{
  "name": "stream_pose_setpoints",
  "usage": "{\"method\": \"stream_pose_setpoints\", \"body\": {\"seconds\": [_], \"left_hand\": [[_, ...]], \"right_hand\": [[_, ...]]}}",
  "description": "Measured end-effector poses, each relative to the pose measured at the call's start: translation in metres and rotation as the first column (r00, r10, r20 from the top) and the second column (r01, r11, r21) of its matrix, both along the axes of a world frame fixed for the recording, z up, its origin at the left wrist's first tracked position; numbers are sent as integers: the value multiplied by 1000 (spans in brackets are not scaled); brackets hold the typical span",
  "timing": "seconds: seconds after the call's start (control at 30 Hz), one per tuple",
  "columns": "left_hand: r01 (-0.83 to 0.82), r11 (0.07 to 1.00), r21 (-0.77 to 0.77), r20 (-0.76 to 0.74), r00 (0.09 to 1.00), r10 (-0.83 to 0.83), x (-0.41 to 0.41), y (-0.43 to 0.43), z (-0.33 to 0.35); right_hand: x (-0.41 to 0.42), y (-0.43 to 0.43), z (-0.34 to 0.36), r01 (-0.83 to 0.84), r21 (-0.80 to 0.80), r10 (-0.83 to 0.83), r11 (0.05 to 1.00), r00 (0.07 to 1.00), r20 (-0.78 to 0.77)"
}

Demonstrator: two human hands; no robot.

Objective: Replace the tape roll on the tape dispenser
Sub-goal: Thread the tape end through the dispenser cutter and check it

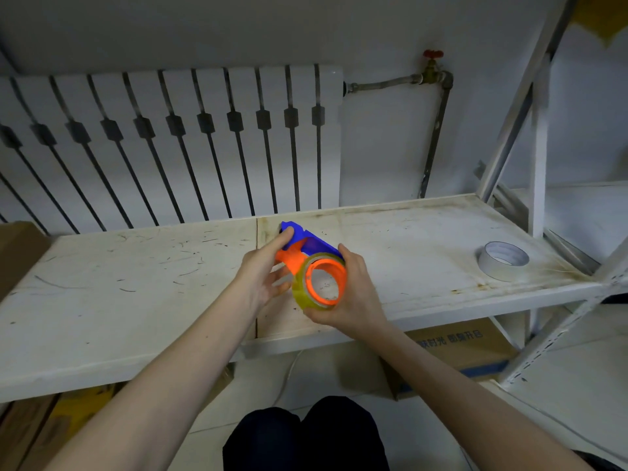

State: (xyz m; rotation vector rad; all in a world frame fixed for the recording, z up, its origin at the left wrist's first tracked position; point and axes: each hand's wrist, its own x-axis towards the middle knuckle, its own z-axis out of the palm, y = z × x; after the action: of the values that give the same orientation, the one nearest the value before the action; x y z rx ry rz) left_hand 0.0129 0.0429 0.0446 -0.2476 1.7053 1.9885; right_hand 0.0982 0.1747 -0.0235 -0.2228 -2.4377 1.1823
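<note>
Both hands are up over the middle of the white shelf (407,232), and between them sits the tape dispenser (307,244), blue at the blade end, orange at the hub. The left hand (260,277) has its grip closed around the dispenser's orange body, fingertips up on the blue nose at about eleven o'clock from the roll, and I read that as bracing the tool so it cannot twist. The right hand (353,294) cups the yellowish tape roll (319,282) from below and from the three o'clock side, its grip clamped on the rim, thumb over the top; the roll sits around the orange hub, its open core facing the camera. Whether it is being worked off the hub or pressed on, I cannot tell from this view. Both things are held clear of the shelf, which leaves room to turn them. Over at three o'clock, well apart from the hands, a white tape roll (503,260) lies flat near the shelf's right end, probably the other half of the swap. A shelf upright (538,147) stands behind it, a radiator (170,141) runs along the wall at twelve, and cardboard boxes (462,348) sit below. Nothing lies between the hands and that white roll, so the reach looks open.
</note>
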Motion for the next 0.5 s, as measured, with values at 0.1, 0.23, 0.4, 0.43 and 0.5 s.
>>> {"method": "stream_pose_setpoints", "body": {"seconds": [0.1,0.23,0.4,0.43,0.5], "left_hand": [[56,983,-176,-36,997,-63,2,5,-6],[187,946,-266,-78,974,-214,6,16,-12],[261,899,-352,-118,940,-319,11,43,-9],[265,896,-357,-123,937,-327,11,48,-7],[271,891,-364,-135,931,-339,12,58,-3]], "right_hand": [[3,28,-4,123,-81,-120,989,992,46],[5,85,-11,400,-146,-388,905,916,106],[13,156,-18,589,35,-586,807,794,160],[14,167,-19,604,60,-604,795,779,165],[14,185,-19,616,94,-622,782,764,172]]}}
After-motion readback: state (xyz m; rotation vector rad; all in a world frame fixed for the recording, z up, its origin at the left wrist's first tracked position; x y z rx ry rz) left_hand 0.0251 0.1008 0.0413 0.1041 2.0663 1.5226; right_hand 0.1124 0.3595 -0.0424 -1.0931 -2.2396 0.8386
